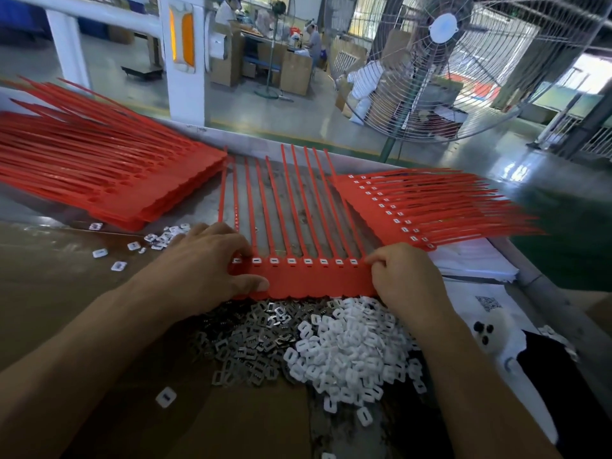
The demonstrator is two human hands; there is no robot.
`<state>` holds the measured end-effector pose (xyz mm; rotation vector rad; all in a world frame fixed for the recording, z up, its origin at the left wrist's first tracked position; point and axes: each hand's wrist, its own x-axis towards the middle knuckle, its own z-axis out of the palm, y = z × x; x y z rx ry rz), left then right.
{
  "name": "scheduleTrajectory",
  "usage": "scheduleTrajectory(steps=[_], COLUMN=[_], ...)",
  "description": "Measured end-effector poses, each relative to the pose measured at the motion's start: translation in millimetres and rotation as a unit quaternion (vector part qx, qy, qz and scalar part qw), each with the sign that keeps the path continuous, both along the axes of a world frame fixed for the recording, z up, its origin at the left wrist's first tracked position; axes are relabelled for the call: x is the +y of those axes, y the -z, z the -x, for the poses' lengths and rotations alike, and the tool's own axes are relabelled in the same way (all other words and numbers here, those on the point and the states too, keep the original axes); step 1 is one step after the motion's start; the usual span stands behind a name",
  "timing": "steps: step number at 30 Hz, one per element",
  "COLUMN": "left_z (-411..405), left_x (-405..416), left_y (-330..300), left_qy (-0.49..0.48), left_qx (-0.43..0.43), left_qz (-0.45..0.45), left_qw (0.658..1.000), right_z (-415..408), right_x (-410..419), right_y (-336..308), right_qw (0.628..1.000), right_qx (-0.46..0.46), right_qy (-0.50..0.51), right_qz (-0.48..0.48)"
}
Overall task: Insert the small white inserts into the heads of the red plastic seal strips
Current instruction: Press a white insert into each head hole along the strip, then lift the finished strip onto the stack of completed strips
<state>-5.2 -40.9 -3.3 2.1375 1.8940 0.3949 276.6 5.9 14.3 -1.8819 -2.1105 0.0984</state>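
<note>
Nearest on the counter (pixel 82 326): a heap of white inserts (pixel 351 349), right of a heap of metal clips (pixel 245 339). Just beyond both heaps, a red strip sheet (pixel 311 279), lying flat between the hands. Left hand (pixel 212 260) at the sheet's left end, thumb flat on the red band, fingers curled over the top edge by the first head. Right hand (pixel 400 276) at the right end, fingers curled, pinching the band's upper corner. Row of heads running left to right, each already carrying a white insert; tails pointing away toward the far edge, long axis near to far. Farther right, a filled stack (pixel 390 207), tails fanning right. Far left, an unfilled stack (pixel 109 167), tails pointing left. A few loose inserts (pixel 159 238) beside the left hand.
</note>
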Motion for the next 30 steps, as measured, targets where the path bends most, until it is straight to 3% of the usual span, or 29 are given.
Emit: scheduleTrajectory(steps=[4,8,12,17,22,27,30], left_z=[1.2,5.2,5.7,5.6,3.4,2.8,0.5], left_x=[-0.7,-1.0,-0.9,1.0,4.2,5.3,4.3], left_y=[-4.0,-8.1,-7.7,-4.8,1.1,0.6,-0.5], left_qy=[0.007,-0.004,0.011,0.021,0.029,0.058,0.079], left_qx=[-0.004,-0.002,0.001,-0.022,-0.051,-0.069,-0.063], left_qz=[0.011,0.045,0.064,0.048,0.011,-0.037,-0.062], left_qw=[1.000,0.999,0.998,0.998,0.998,0.995,0.993], right_z=[-7.1,-10.0,-11.9,-15.0,-15.0,-18.6,-24.1], right_x=[3.2,11.8,17.2,21.4,22.2,21.6,18.7], right_y=[2.2,9.3,14.6,20.3,16.2,9.4,5.5], right_qw=[0.998,0.999,0.999,0.988,0.899,0.841,0.840], right_qx=[0.040,-0.024,-0.007,0.153,0.436,0.525,0.516], right_qy=[0.018,0.032,0.029,0.032,0.023,-0.023,-0.052], right_qz=[-0.047,0.006,0.018,-0.012,0.040,0.127,0.161])
